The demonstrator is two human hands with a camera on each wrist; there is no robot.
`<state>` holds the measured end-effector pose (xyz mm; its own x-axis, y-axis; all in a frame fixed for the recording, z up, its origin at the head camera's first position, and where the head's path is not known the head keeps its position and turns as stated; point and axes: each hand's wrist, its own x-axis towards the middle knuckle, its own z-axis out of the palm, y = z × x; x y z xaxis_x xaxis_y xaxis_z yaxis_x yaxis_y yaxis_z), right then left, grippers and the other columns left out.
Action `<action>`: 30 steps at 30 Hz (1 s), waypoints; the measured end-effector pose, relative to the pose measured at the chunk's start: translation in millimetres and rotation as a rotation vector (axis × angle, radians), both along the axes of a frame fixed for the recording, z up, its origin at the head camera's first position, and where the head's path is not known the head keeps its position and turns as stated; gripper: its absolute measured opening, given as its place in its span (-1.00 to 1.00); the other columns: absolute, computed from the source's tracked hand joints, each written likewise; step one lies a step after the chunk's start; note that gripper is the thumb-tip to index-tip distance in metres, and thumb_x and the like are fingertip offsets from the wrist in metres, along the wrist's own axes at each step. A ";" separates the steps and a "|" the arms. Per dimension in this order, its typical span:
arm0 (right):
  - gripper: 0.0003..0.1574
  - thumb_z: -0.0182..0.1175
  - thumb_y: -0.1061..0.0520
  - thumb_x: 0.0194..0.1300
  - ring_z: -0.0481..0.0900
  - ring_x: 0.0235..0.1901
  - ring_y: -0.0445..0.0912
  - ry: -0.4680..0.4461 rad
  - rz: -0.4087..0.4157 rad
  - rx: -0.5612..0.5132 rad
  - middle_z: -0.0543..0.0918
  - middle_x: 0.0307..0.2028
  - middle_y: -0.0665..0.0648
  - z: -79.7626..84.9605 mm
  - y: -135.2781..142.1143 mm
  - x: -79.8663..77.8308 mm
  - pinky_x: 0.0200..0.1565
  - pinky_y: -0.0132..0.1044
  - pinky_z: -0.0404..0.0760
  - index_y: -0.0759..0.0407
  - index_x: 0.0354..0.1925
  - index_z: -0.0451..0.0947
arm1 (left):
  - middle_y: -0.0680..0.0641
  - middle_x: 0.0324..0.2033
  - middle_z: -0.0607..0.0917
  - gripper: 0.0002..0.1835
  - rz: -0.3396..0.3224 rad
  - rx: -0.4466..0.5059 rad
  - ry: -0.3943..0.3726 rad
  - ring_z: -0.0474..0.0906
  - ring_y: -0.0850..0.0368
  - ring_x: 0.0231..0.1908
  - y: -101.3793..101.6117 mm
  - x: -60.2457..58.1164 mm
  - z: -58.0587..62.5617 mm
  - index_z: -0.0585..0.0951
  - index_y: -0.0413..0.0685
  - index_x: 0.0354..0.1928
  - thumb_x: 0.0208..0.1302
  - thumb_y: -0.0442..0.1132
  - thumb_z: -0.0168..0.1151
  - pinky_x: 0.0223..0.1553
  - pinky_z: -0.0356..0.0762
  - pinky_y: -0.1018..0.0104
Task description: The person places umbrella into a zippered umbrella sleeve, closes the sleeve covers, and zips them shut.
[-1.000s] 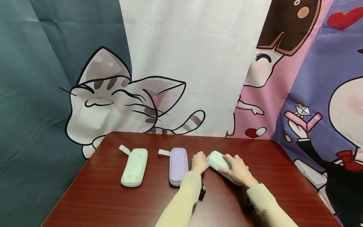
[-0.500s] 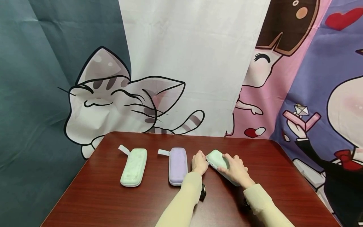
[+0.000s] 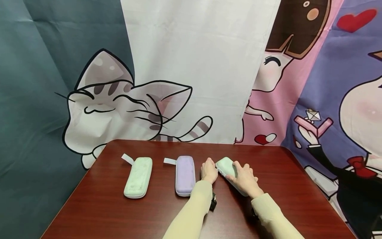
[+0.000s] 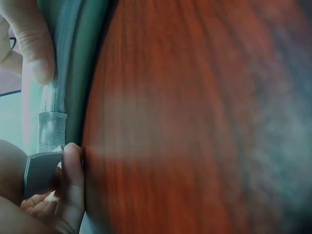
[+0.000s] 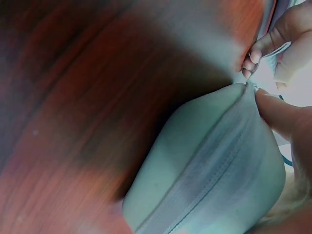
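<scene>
A light green zippered pencil case (image 3: 225,166) lies slanted on the table's right half. My right hand (image 3: 245,179) grips it from above, thumb along the near side and fingers over the top. At its far left corner my left hand (image 3: 209,171) pinches the grey strap (image 4: 43,170), which shows folded between thumb and finger in the left wrist view. The right thumb (image 4: 39,58) presses beside the zip, just above the strap's base. In the right wrist view the zip runs along the side of the case (image 5: 204,165); it looks closed there. Its inside is hidden.
Left of my hands lies a purple case (image 3: 185,176), its pale strap pointing left. Another light green case (image 3: 138,177) lies farther left. All rest on a reddish-brown wooden table (image 3: 98,212). A cartoon-printed cloth (image 3: 209,66) hangs behind the far edge.
The near end of the gripped case and my right hand have shifted slightly left. My left hand keeps its pinch on the strap. The whole view has drifted a little.
</scene>
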<state>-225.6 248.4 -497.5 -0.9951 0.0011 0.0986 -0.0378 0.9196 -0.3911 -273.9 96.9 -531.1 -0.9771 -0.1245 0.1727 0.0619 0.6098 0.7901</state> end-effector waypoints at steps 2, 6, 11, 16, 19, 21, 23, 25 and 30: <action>-0.19 0.42 -0.15 0.11 0.41 -0.17 0.28 -0.008 -0.011 0.007 0.36 -0.18 0.40 0.1 -1.1 0.4 -0.40 0.27 0.42 0.08 0.21 0.32 | -0.02 -0.57 0.54 -0.82 -0.004 -0.008 -0.019 0.61 -0.10 -0.36 0.7 -1.2 -0.4 0.45 -0.04 -0.45 0.22 -0.38 0.25 -0.34 0.52 0.11; -0.20 0.39 -0.16 0.14 0.40 -0.19 0.30 -0.013 -0.027 0.021 0.35 -0.20 0.43 0.8 -2.5 1.3 -0.40 0.35 0.43 0.11 0.20 0.30 | -0.02 -0.57 0.53 -0.84 -0.024 -0.016 -0.043 0.61 -0.09 -0.35 1.6 -4.1 -0.8 0.46 -0.04 -0.43 0.20 -0.38 0.23 -0.33 0.52 0.12; -0.23 0.38 -0.17 0.15 0.40 -0.21 0.33 -0.006 -0.047 0.031 0.33 -0.22 0.45 0.9 -5.8 0.9 -0.41 0.39 0.42 0.13 0.16 0.30 | -0.02 -0.58 0.53 -0.86 -0.065 -0.021 -0.046 0.61 -0.08 -0.36 -0.1 -5.1 3.6 0.46 -0.07 -0.41 0.24 -0.39 0.22 -0.30 0.54 0.15; -0.24 0.36 -0.16 0.16 0.42 -0.22 0.37 0.018 -0.064 0.043 0.32 -0.23 0.49 -1.0 -10.9 -0.3 -0.43 0.41 0.44 0.15 0.15 0.30 | 0.02 -0.72 0.49 -0.84 -0.084 0.004 -0.055 0.55 0.04 -0.54 -2.0 -6.1 7.0 0.46 -0.11 -0.43 0.21 -0.44 0.24 -0.33 0.54 0.23; -0.23 0.37 -0.15 0.15 0.43 -0.23 0.38 0.032 -0.077 0.048 0.33 -0.24 0.50 -2.0 -14.2 -0.2 -0.45 0.39 0.47 0.16 0.16 0.30 | 0.04 -0.74 0.46 -0.80 -0.087 0.011 -0.054 0.52 0.09 -0.59 -1.9 -6.9 6.1 0.45 -0.10 -0.45 0.17 -0.46 0.27 -0.34 0.55 0.26; -0.23 0.38 -0.14 0.14 0.44 -0.24 0.38 0.047 -0.088 0.047 0.33 -0.25 0.51 -2.6 -16.0 -0.1 -0.47 0.38 0.48 0.17 0.16 0.31 | 0.04 -0.71 0.45 -0.78 -0.084 0.004 -0.049 0.54 0.06 -0.54 -1.2 -7.5 4.7 0.44 -0.07 -0.47 0.15 -0.45 0.29 -0.32 0.55 0.25; -0.22 0.37 -0.15 0.14 0.44 -0.24 0.39 0.056 -0.101 0.044 0.33 -0.24 0.52 -3.3 -17.6 -0.2 -0.48 0.36 0.49 0.16 0.18 0.31 | 0.03 -0.68 0.45 -0.77 -0.078 -0.004 -0.039 0.57 -0.01 -0.49 -0.2 -8.3 3.5 0.44 -0.06 -0.47 0.15 -0.45 0.29 -0.31 0.55 0.22; -0.22 0.37 -0.14 0.14 0.43 -0.25 0.39 0.067 -0.110 0.044 0.33 -0.25 0.52 -4.2 -18.5 -0.5 -0.50 0.34 0.49 0.17 0.18 0.31 | 0.02 -0.64 0.46 -0.78 -0.075 -0.014 -0.035 0.59 -0.07 -0.43 0.6 -8.8 2.9 0.43 -0.05 -0.48 0.17 -0.43 0.28 -0.30 0.55 0.19; -0.26 0.37 -0.13 0.15 0.42 -0.27 0.41 0.092 -0.139 0.048 0.31 -0.27 0.54 -6.0 -20.3 -1.1 -0.55 0.32 0.48 0.19 0.13 0.31 | 0.02 -0.61 0.50 -0.81 -0.079 -0.023 -0.043 0.62 -0.11 -0.34 2.3 -8.9 4.6 0.46 -0.06 -0.47 0.25 -0.38 0.24 -0.26 0.55 0.14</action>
<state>-226.7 228.1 -503.5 -0.9724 0.1308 0.1930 0.0570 0.9360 -0.3474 -282.8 99.2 -526.5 -0.9903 -0.0431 0.1319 0.0767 0.6221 0.7792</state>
